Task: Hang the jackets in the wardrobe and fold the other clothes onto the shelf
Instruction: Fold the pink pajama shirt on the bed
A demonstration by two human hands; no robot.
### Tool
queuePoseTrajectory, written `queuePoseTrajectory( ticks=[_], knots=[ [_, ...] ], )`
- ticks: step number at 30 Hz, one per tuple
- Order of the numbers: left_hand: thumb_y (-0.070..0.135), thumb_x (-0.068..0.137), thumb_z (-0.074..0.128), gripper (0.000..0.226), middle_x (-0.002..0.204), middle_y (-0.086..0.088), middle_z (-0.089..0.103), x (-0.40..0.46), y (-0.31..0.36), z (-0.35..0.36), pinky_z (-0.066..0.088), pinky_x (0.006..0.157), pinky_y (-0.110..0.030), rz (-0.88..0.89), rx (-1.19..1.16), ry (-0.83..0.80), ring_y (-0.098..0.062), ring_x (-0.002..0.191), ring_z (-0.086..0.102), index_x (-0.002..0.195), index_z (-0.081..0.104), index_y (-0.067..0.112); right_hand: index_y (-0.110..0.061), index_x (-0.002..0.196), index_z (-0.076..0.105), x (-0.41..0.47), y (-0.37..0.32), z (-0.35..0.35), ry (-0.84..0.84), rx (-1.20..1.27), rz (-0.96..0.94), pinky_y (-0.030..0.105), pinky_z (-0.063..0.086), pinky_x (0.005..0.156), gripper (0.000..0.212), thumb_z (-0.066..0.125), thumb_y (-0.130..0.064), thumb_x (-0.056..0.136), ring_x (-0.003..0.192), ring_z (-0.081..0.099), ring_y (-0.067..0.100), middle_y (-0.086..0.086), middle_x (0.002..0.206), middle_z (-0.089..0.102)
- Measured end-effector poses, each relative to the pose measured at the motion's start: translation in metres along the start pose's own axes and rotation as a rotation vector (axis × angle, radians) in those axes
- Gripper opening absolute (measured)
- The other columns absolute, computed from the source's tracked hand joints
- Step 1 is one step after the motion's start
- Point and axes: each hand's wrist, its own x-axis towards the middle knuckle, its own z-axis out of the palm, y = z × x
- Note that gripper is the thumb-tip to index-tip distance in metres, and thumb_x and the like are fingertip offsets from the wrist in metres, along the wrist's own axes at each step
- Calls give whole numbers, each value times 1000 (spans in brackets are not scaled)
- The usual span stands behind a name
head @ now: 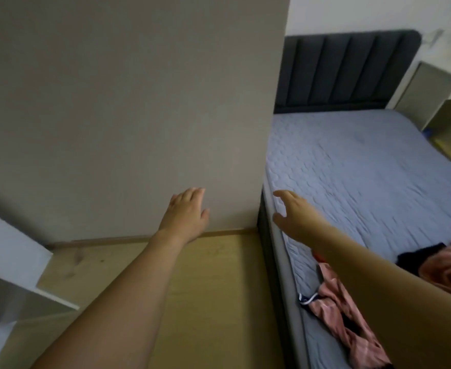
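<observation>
Both my arms reach forward, and neither hand holds anything. My left hand (185,213) is stretched out with straight fingers in front of the grey wall. My right hand (292,213) hangs over the near edge of the bed with fingers spread and relaxed. A pink striped garment (344,312) with a dark blue and white trim lies on the bed's edge below my right forearm. More pink cloth (450,265) and a dark navy garment (418,253) lie bunched at the right edge of the view.
The bed (365,166) has a light blue quilted cover and a dark padded headboard (344,67). A white shelf or wardrobe panel (11,262) juts in at the lower left. Wooden floor (213,288) runs between wall and bed. A pale bedside unit (429,89) stands far right.
</observation>
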Motion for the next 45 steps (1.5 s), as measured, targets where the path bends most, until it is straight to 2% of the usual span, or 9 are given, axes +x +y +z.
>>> queuePoseTrajectory(
  ticks=[9, 16, 22, 28, 32, 35, 37, 41, 45],
  knots=[
    [33, 96, 47, 57, 152, -8, 35, 50, 210, 115, 24, 115, -36, -26, -90, -100, -25, 138, 33, 147, 33, 13, -13, 145, 36, -10, 253, -61, -70, 34, 153, 35, 33, 108, 57, 53, -23, 92, 133, 39, 27, 9, 150, 37],
    [30, 96, 50, 56, 150, -8, 37, 54, 290, 221, 27, 115, -37, -157, -246, -314, -25, 138, 34, 147, 35, 12, -13, 145, 35, -26, 391, -36, -263, 14, 293, 33, 31, 107, 58, 53, -22, 90, 134, 39, 25, 8, 150, 36],
    [20, 91, 55, 49, 141, -14, 48, 56, 334, 370, 37, 105, -32, -388, -444, -509, -28, 128, 47, 137, 47, 8, -13, 145, 35, -14, 505, 56, -412, -35, 340, 29, 29, 105, 63, 56, -20, 87, 135, 36, 25, 9, 149, 36],
    [15, 88, 54, 19, 95, -3, 68, 27, 377, 536, 42, 71, -26, -536, -666, -727, -19, 88, 61, 103, 64, 12, -19, 146, 32, 10, 609, 182, -536, -90, 328, 35, 31, 109, 63, 55, -28, 88, 136, 35, 29, 6, 153, 32],
    [28, 82, 66, 15, 94, -4, 69, 11, 419, 636, 52, 80, -30, -666, -799, -820, -12, 80, 61, 92, 66, 17, -35, 151, 11, 21, 669, 267, -616, -151, 266, 49, 22, 113, 71, 46, -27, 90, 142, 19, 32, -5, 159, 12],
    [55, 74, 62, 49, 119, -3, 55, 0, 450, 686, 42, 99, -34, -654, -536, -716, -23, 112, 52, 116, 57, 30, -42, 148, 14, 26, 703, 303, -598, -253, 174, 53, 6, 115, 69, 48, -30, 89, 147, -4, 25, -8, 160, -5],
    [53, 78, 55, 36, 121, -7, 45, 1, 465, 696, 40, 98, -36, -632, -406, -575, -31, 116, 44, 110, 52, 36, -42, 135, 42, 30, 715, 311, -565, -332, 25, 51, -1, 115, 48, 52, -38, 87, 147, -3, 24, -8, 158, 8],
    [28, 91, 51, 17, 117, -6, 54, 2, 467, 687, 45, 97, -38, -786, -931, -388, -24, 105, 55, 103, 61, 23, -34, 103, 68, 29, 713, 298, -469, -292, -156, 34, 14, 105, 24, 50, -38, 87, 122, 46, 21, -7, 115, 62],
    [15, 83, 47, 16, 86, -11, 62, -27, 430, 639, 47, 75, -41, -1127, -1309, -139, -23, 82, 55, 85, 59, 6, -29, 73, 49, 18, 687, 266, -556, -109, -19, 31, 32, 71, 16, 51, -32, 88, 97, 58, 24, 0, 97, 66]
  ],
)
